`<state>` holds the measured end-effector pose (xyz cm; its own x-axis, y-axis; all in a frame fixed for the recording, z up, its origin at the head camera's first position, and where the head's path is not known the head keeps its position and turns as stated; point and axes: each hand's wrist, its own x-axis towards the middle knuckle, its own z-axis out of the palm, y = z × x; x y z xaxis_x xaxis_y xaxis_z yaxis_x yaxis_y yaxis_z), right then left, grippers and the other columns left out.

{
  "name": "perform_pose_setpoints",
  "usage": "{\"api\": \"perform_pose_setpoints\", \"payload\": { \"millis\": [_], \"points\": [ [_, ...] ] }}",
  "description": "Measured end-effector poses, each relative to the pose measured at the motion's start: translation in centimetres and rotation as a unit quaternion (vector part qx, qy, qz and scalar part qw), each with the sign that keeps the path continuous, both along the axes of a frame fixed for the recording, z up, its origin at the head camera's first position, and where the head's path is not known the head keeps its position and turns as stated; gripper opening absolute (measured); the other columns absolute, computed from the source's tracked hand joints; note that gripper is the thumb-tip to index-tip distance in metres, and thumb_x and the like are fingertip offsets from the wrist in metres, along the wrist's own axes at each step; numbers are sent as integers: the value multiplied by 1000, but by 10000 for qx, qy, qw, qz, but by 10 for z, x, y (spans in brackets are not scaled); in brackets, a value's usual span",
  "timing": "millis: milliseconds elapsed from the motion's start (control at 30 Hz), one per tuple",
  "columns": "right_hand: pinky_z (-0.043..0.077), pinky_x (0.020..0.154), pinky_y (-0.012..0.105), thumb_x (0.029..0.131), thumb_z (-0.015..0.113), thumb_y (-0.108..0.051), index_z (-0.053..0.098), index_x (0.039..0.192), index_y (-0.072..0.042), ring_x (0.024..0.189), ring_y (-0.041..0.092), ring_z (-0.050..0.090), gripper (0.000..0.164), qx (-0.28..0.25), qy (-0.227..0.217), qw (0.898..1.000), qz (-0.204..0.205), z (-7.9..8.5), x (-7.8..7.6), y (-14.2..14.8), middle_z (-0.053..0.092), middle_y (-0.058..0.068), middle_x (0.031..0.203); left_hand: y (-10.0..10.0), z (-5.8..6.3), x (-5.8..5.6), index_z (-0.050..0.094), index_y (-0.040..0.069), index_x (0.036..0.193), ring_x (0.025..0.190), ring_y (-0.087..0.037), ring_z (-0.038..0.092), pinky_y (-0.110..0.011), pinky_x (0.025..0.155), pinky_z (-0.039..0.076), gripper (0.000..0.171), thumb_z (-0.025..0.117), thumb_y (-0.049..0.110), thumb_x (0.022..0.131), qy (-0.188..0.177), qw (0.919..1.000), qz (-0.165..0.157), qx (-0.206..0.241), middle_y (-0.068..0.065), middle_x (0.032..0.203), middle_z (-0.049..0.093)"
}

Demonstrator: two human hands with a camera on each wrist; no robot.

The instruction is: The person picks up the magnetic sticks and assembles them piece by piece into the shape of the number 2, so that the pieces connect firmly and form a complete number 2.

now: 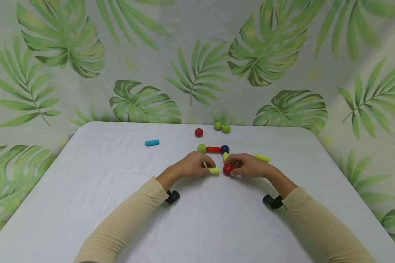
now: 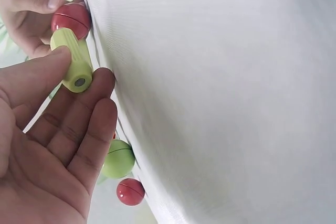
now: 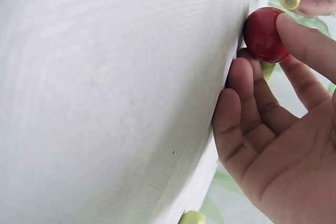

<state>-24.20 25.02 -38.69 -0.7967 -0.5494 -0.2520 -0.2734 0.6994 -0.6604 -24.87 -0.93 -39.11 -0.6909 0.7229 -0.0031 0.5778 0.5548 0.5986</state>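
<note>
My left hand [image 1: 195, 165] pinches a yellow-green stick [image 2: 76, 64] between thumb and fingers; a small grey disc shows in its end. Just to the right, my right hand [image 1: 251, 166] holds a red ball [image 3: 265, 35] by thumb and fingers, low at the white tabletop. The stick's far end points at this ball, with a small gap between them in the head view. From the red ball a second yellow-green stick [image 1: 225, 156] runs back to a dark blue ball [image 1: 225, 149]. A red stick [image 1: 213, 149] links the blue ball to a green ball [image 1: 202, 148].
Behind the joined pieces lie a loose red ball [image 1: 199, 132] and two green balls [image 1: 218, 126] near the table's back edge. A blue stick [image 1: 152, 143] lies at the left, another yellow-green stick [image 1: 262, 157] beyond my right hand. Leaf-patterned cloth [image 1: 197, 73] hangs behind.
</note>
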Motion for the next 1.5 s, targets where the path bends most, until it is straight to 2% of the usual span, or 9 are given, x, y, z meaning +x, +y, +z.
{"api": "perform_pose_setpoints", "payload": {
  "millis": [400, 700, 1000, 1500],
  "points": [
    [50, 94, 38, 92, 68, -16, 62, 125, -14, 110, 25, 59, 34, -31, 76, 10000, -35, -2, -2, 2, 66, 11, 121, 6, -1, -5, 76, 12, 109, 94, -15, 67, -25, 86, 54, 22, 72, 8, 88, -13, 10000, 82, 41, 0, 108, 76],
    [50, 94, 37, 92, 68, -16, 62, 125, -15, 110, 25, 59, 34, 20, 3, 10000, -69, -3, 0, 1, 66, 10, 121, 9, -2, -6, 76, 13, 111, 95, -14, 66, -26, 87, 54, 23, 71, 8, 89, -7, 10000, -6, -92, 1, 108, 75],
    [49, 93, 37, 92, 68, -17, 61, 125, -14, 109, 25, 59, 34, -6, 64, 10000, -5, -5, -1, 2, 66, 11, 118, 15, -4, -8, 76, 13, 111, 95, -14, 67, -26, 87, 54, 22, 70, 10, 90, 189, 9995, -81, -225, 2, 107, 75],
    [49, 92, 35, 92, 68, -17, 62, 125, -17, 107, 23, 58, 33, 1, 36, 9999, -161, -3, 1, 0, 65, 8, 117, 15, -1, -6, 76, 13, 111, 97, -15, 67, -27, 88, 54, 22, 70, 9, 90, 121, 9997, 60, -227, 1, 109, 75]
  ]
}}
